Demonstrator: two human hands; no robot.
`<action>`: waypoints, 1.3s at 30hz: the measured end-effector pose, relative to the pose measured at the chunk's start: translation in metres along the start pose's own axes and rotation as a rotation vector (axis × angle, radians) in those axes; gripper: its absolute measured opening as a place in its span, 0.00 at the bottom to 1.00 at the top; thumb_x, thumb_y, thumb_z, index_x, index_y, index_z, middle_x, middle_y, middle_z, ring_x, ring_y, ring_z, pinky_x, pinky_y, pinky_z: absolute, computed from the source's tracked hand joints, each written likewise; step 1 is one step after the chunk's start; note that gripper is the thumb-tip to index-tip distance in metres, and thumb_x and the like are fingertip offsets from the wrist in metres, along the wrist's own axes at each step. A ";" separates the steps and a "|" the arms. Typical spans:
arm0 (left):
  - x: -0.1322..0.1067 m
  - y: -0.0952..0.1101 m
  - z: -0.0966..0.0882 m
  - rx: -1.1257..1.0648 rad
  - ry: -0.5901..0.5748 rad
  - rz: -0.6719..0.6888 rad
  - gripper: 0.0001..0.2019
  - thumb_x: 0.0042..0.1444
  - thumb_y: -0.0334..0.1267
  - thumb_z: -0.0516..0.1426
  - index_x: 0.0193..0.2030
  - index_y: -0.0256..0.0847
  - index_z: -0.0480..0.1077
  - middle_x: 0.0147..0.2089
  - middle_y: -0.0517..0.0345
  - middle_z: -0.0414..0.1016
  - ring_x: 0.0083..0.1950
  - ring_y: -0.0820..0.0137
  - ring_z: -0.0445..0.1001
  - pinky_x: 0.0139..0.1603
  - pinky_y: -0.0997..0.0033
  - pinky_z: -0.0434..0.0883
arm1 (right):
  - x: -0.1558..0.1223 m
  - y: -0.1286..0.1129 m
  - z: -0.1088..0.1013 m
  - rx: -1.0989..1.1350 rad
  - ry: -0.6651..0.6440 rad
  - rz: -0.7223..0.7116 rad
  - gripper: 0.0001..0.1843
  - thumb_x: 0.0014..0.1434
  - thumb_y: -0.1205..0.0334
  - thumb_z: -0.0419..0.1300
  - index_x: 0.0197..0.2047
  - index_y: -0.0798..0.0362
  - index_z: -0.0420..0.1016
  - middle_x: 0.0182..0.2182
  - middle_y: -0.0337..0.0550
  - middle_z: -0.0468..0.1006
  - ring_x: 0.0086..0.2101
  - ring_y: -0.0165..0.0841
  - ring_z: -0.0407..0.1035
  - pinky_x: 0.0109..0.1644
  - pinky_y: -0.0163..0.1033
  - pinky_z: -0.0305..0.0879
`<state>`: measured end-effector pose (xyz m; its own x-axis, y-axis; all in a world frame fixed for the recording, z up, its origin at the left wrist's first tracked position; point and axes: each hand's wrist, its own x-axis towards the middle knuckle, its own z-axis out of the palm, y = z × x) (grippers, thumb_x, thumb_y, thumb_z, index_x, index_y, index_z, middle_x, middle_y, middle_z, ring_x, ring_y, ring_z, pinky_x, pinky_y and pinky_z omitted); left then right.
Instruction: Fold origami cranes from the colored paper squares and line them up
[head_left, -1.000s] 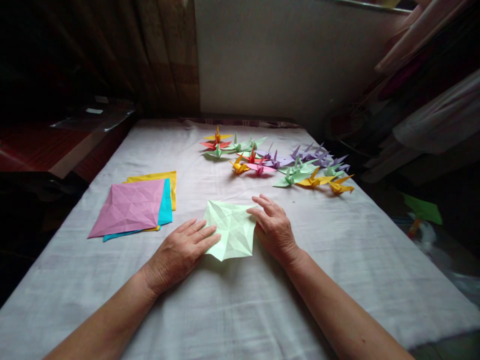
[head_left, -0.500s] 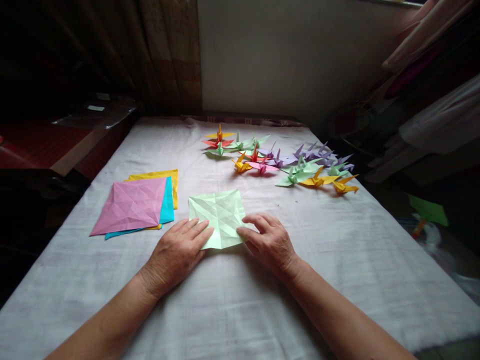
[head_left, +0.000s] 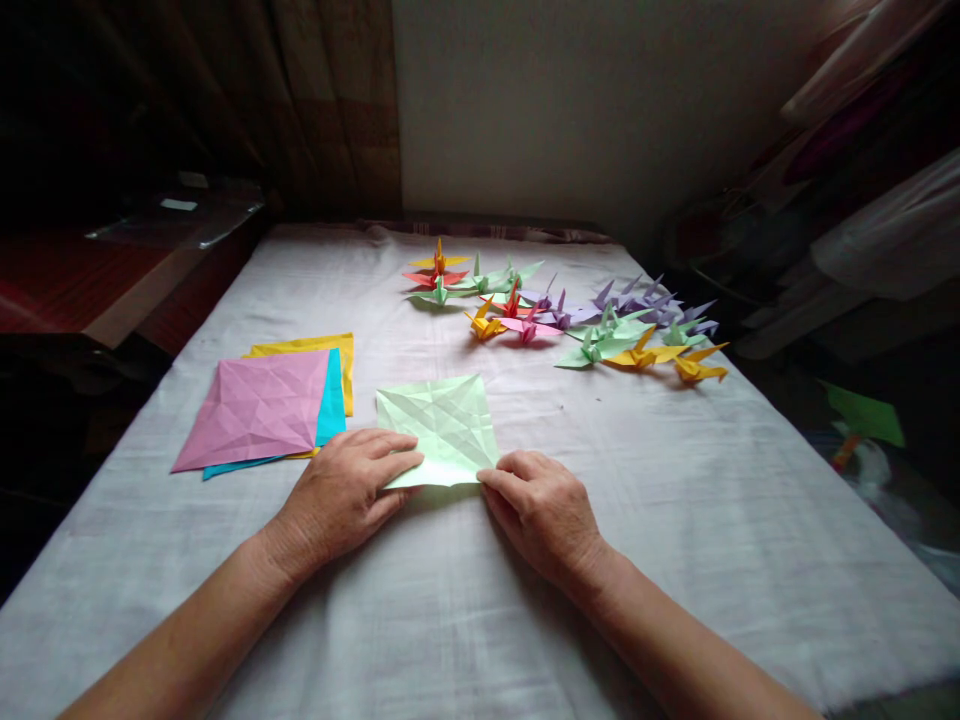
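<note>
A light green square of origami paper [head_left: 442, 420], crossed by many creases, lies spread out in front of me. My left hand [head_left: 349, 490] holds its near left corner, the fingers on top and the thumb at the near edge. At the near right corner, my right hand [head_left: 540, 510] pinches the paper between thumb and curled fingers. The near edge appears slightly lifted and wavy. Left of it lies a creased pink paper sheet [head_left: 266, 400] on top of a blue sheet [head_left: 330, 405] and a yellow sheet [head_left: 346, 365].
Folded paper cranes in several colours, such as a yellow crane [head_left: 699, 366] and a pink crane [head_left: 529, 328], stand at the back right. A white cloth [head_left: 450, 620] covers the table. A clear plastic bag [head_left: 180, 215] lies on a reddish surface at the left.
My right hand has moved down the right edge to the near corner and closed on it. The paper's central ridge has flattened. The view has shifted slightly.
</note>
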<state>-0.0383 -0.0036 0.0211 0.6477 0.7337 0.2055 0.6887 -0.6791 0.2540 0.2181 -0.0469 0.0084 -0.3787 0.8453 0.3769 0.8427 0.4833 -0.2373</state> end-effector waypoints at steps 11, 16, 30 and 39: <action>0.018 -0.006 0.014 0.044 0.258 -0.194 0.20 0.65 0.43 0.54 0.61 0.39 0.64 0.46 0.49 0.78 0.44 0.61 0.77 0.46 0.60 0.74 | 0.001 -0.001 0.007 0.150 0.035 0.233 0.04 0.62 0.63 0.58 0.38 0.52 0.75 0.29 0.40 0.77 0.31 0.33 0.70 0.38 0.36 0.58; 0.012 0.016 0.015 0.243 0.321 0.122 0.15 0.64 0.28 0.52 0.54 0.46 0.72 0.62 0.52 0.72 0.65 0.57 0.66 0.64 0.52 0.64 | 0.002 -0.002 0.008 0.132 0.046 0.203 0.08 0.62 0.64 0.57 0.30 0.51 0.71 0.25 0.38 0.73 0.28 0.32 0.66 0.35 0.37 0.54; 0.000 0.035 0.028 0.105 0.078 0.157 0.20 0.68 0.42 0.50 0.61 0.36 0.69 0.62 0.51 0.72 0.63 0.59 0.70 0.65 0.55 0.64 | 0.003 -0.001 0.006 0.144 -0.002 0.193 0.09 0.65 0.63 0.55 0.32 0.51 0.71 0.27 0.38 0.72 0.30 0.32 0.65 0.37 0.36 0.54; 0.002 0.036 0.025 0.105 0.081 0.144 0.20 0.69 0.43 0.48 0.60 0.37 0.70 0.62 0.52 0.73 0.62 0.59 0.70 0.64 0.56 0.65 | 0.003 -0.001 0.005 0.145 -0.011 0.195 0.10 0.65 0.64 0.55 0.31 0.51 0.71 0.27 0.39 0.73 0.30 0.33 0.65 0.37 0.37 0.54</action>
<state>-0.0040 -0.0276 0.0067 0.7166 0.6250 0.3096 0.6235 -0.7730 0.1173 0.2145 -0.0439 0.0052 -0.2195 0.9278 0.3018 0.8366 0.3381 -0.4310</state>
